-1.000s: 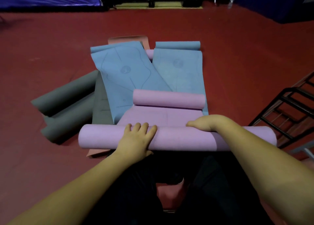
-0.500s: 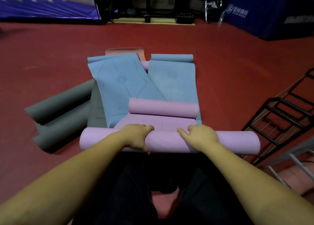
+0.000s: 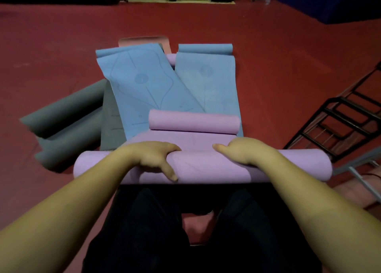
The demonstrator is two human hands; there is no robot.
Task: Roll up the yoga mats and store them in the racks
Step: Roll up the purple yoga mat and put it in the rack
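Both hands clamped on a thick purple roll, near centre on the red floor.
Far left: two grey rolls [image 3: 64, 116], matte foam. Left hand [image 3: 152, 159] curls over the purple roll [image 3: 206, 167], thumb on its near face; flat blue mats [image 3: 148, 87] with line print lie beyond, a smaller purple roll [image 3: 193, 123] between. Right hand [image 3: 243, 151] grips the top, fingers hidden. Black metal rack [image 3: 340, 124] right.

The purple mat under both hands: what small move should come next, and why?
Probably roll the purple roll a little further forward. The left hand and the right hand both grip it, and a flat strip of the same mat lies unrolled ahead, ending in a smaller curl. The black rack can wait.
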